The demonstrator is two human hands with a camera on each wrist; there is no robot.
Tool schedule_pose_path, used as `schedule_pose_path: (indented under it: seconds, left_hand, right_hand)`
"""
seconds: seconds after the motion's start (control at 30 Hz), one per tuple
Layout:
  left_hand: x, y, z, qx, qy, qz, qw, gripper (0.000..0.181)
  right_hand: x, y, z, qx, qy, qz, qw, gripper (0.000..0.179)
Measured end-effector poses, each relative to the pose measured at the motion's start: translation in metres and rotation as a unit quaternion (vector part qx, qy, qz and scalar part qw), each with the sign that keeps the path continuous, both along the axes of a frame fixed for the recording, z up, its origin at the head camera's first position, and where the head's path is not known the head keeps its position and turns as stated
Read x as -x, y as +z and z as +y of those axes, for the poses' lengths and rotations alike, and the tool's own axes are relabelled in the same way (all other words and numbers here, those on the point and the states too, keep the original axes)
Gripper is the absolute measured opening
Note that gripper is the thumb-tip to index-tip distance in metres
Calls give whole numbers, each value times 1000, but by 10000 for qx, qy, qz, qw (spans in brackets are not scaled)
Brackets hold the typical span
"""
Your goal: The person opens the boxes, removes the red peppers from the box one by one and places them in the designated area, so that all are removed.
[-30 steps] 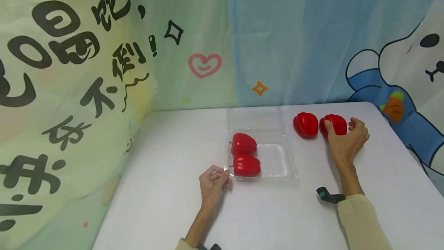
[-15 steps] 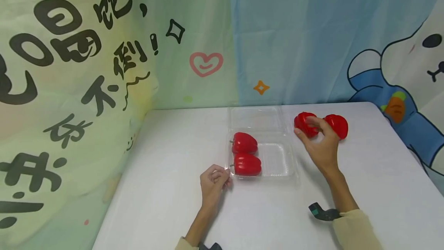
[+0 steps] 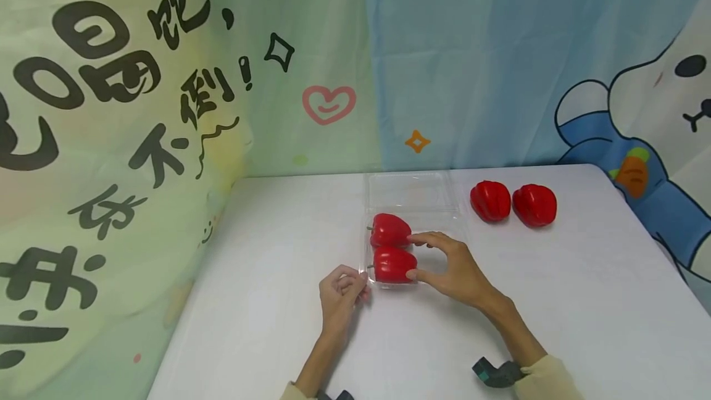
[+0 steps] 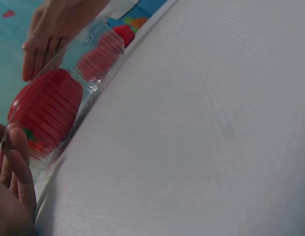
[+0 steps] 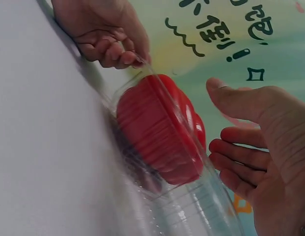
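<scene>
Two red bell peppers lie side by side in the left half of an opened clear plastic clamshell box (image 5: pixel 191 209), the back pepper (image 3: pixel 390 229) and the front pepper (image 3: pixel 394 264). My left hand (image 3: pixel 339 298) pinches the box's front left corner between thumb and fingers. At the peppers' right ends is my right hand (image 3: pixel 461 273), thumb and fingers spread apart and curled round nothing. Its thumb tip overlaps the front pepper's end in the head view; the forefinger tip comes right at the back one. In the right wrist view the right hand's palm (image 5: pixel 280 162) faces the peppers.
Two more red bell peppers, one (image 3: pixel 490 201) beside the other (image 3: pixel 534 205), sit on the white table (image 3: pixel 266 239) behind and right of the box. The clear lid (image 3: pixel 408 190) lies folded back toward the printed curtain (image 3: pixel 472 66).
My right hand has moved from the right-hand peppers, over the nearer of them, leftward and toward me to the peppers in the box. The left hand has stayed at the box corner.
</scene>
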State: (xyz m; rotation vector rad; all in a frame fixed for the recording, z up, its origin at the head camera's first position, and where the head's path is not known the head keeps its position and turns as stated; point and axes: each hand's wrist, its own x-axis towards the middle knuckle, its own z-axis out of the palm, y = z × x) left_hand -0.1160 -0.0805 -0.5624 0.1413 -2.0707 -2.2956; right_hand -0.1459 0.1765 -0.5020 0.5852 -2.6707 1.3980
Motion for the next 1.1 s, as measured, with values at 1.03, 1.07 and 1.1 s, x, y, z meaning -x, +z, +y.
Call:
schedule_pose_path:
  seconds: [1.03, 1.07, 1.1]
  left_hand:
    - [1, 0, -1, 106, -11, -66, 9999, 16]
    - [1, 0, -1, 112, -18, -65, 9999, 16]
    - [1, 0, -1, 110, -23, -60, 9999, 16]
  right_hand:
    - [5, -6, -14, -766, 507, -279, 9954, 72]
    - [6, -6, -15, -756, 516, -295, 9954, 73]
    - [6, -6, -15, -745, 531, -306, 9953, 73]
